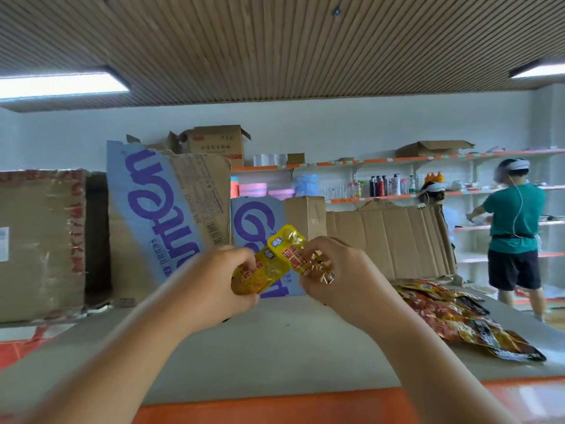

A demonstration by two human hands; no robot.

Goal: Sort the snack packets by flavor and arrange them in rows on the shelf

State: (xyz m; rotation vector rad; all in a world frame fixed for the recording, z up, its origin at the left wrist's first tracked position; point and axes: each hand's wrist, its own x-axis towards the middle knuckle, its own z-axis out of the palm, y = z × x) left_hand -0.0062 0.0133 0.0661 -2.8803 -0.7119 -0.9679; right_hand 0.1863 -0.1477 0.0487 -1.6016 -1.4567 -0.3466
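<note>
Left hand [220, 280] and right hand [339, 270] each pinch yellow packets [266, 270] over open shelf [275, 341]; the blue box [159, 209] behind seemingly reads "Ganten".

Your one view comes from the wide-angle camera on your head, facing forward across the shelf [275, 347] at close range. Your left hand [220, 280] and right hand [342, 270] sit near frame centre. The ceiling [275, 41] fills the top, cardboard boxes [171, 209] stand just behind, and far shelves [382, 162] show at the right.
</note>
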